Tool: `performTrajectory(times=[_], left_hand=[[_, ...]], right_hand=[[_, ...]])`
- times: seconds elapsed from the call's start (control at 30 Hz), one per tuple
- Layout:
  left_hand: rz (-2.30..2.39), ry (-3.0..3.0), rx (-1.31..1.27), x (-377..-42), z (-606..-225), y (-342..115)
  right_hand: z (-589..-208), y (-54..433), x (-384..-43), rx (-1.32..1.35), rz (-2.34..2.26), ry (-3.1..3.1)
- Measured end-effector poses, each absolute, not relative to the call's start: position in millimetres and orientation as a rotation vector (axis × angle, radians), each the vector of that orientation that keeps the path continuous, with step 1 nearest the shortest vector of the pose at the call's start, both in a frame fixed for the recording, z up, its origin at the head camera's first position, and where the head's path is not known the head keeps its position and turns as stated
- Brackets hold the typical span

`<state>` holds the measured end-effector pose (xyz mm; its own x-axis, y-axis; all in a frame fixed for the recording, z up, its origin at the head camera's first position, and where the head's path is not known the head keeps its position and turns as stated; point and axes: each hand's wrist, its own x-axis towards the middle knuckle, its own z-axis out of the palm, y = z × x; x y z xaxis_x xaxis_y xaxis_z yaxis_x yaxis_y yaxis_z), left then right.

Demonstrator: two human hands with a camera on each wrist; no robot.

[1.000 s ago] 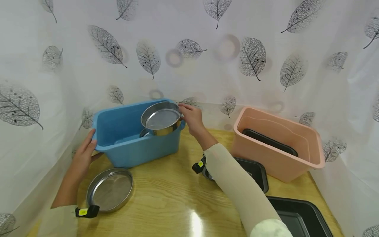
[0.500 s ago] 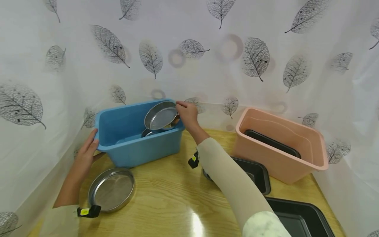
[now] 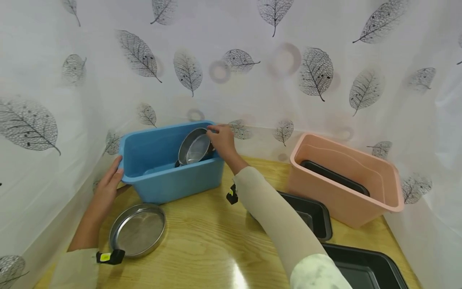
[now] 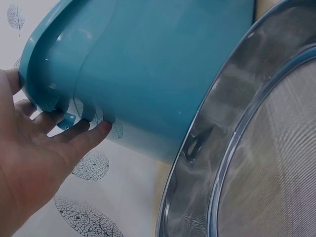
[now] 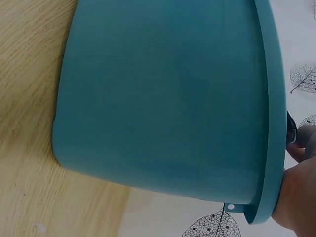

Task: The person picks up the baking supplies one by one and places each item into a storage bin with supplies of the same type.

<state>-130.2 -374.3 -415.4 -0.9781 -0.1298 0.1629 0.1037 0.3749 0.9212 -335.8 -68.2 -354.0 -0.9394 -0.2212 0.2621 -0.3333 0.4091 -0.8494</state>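
Observation:
A blue plastic bin point(image 3: 180, 182) stands at the back left of the wooden table. My left hand point(image 3: 106, 188) holds its left end, fingers beneath the rim and thumb near the top edge in the left wrist view. My right hand point(image 3: 223, 141) grips the rim of a round metal sieve point(image 3: 191, 147), which leans tilted inside the bin's right part. Another metal item, mostly hidden, shows under that sieve. A second round sieve point(image 3: 138, 230) lies flat on the table in front of the bin; its fine mesh point(image 4: 276, 173) shows in the left wrist view.
A pink bin point(image 3: 325, 196) at the back right holds a dark pan point(image 3: 335, 176). Before it lie a black baking pan point(image 3: 314, 218) and a larger black tray point(image 3: 361, 267), partly behind the right sleeve. A leaf-printed sheet point(image 3: 252, 92) hangs behind the table.
My right hand has moved left and slightly down, lowering the sieve from above the rim into the blue bin and tilting it more steeply. The left hand keeps its hold.

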Motion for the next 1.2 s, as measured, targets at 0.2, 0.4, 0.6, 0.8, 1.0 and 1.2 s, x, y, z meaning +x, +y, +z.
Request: performTrajectory(times=[0.2,0.4,0.6,0.8,1.0,1.2], left_hand=[[-1.638,-2.434,0.029,-131,-415,-374],[-1.647,-2.423,0.017,-131,-415,-375],[-1.685,-2.391,0.004,-131,-415,-374],[-1.706,-2.375,-0.008,-131,-417,-374],[-1.676,-2.402,0.010,-131,-417,-374],[-1.684,-2.399,0.006,-130,-416,-374]], right_hand=[[-353,-70,-335,0.583,1.508,-2.598],[-353,-71,-335,0.625,1.406,-2.664],[-352,-73,-338,0.612,1.305,-2.723],[-351,-69,-334,0.688,1.349,-2.724],[-350,-65,-330,0.768,1.327,-2.724],[-347,-59,-322,0.823,1.326,-2.688]])
